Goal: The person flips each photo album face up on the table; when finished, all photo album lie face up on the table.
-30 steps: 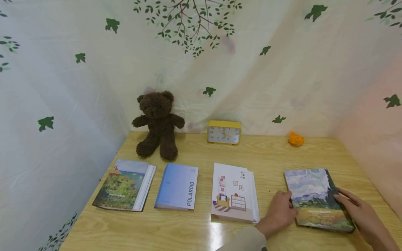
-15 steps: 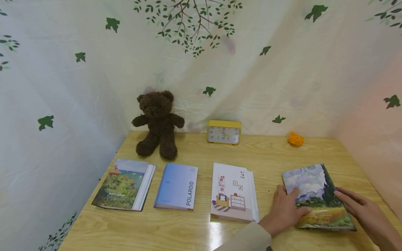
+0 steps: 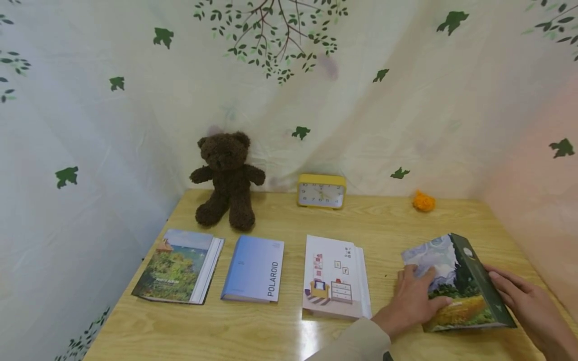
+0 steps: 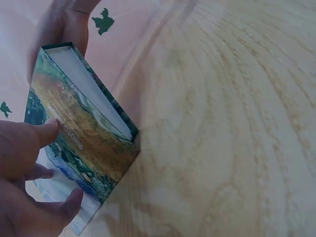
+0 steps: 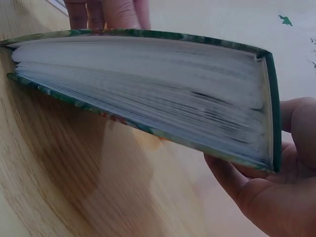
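A photo album (image 3: 469, 307) with a painted landscape cover and dark green spine stands tilted at the table's right, spine side raised. My left hand (image 3: 408, 303) rests on its front cover with thumb and fingers spread. At the spine, my right hand (image 3: 530, 308) holds the album; in the right wrist view its fingers (image 5: 227, 177) reach under the back cover. The page block (image 5: 148, 81) shows between the covers there. In the left wrist view, the left thumb (image 4: 47, 132) lies across the cover near the lettering.
Left of the hands lie a white illustrated album (image 3: 336, 281), a blue POLAROID album (image 3: 255, 271) and another painted-cover album (image 3: 176, 265). Behind them are a brown teddy bear (image 3: 226, 175), a yellow clock (image 3: 321, 191) and an orange object (image 3: 423, 201). Patterned cloth (image 3: 253, 100) encloses the wooden table (image 3: 226, 331).
The album's spine side has risen, bringing the spine into sight. My left hand has shifted from the album's left edge onto its cover. The right hand stays beside the spine.
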Motion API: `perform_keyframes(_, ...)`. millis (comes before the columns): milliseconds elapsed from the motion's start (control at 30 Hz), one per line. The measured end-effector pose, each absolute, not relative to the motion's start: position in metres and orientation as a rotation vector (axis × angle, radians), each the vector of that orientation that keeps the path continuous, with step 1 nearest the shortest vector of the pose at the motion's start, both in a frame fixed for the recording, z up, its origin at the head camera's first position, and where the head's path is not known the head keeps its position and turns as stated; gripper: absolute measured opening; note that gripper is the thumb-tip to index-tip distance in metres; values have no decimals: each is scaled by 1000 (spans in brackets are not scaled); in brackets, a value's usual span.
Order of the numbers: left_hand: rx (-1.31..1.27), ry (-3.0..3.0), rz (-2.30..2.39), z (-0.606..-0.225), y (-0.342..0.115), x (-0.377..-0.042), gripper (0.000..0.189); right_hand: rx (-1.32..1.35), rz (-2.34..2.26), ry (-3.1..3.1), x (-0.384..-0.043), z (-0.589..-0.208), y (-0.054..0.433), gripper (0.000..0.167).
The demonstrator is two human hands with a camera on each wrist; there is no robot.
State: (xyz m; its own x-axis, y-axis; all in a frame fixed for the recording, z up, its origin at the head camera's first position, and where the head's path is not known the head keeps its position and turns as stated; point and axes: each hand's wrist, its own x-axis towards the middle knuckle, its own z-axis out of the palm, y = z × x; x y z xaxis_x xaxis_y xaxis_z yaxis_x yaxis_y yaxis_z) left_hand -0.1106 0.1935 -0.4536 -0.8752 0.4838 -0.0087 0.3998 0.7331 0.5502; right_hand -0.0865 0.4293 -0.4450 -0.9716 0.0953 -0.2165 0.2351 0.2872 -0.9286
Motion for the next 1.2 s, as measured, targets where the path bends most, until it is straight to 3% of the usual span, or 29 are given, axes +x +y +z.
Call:
perform_keyframes(100,719,2672,942,-451,192,-113,62,241,-2072,2260,-84,-445,428,30)
perform_keyframes(167,715,2600,1019,-450,192,-114,62,188,-2162,2194,-83,-444,426,25)
perform_keyframes(400,819,2431,1312,-448,189,-122,61,39,-2262,2125,-83,-432,418,38)
perform_keyframes(600,739,2381,1540,-437,186,-123,62,-90,-2141,2278,-86,-420,399,47)
perform_keyframes(867,740,2469,1661,-430,180,-122,63,-41,-1914,2451,-88,-417,385,49)
perform_keyframes(1200,687,2629,1656,-422,178,-118,50,-10,-1810,2487,-87,-431,375,51)
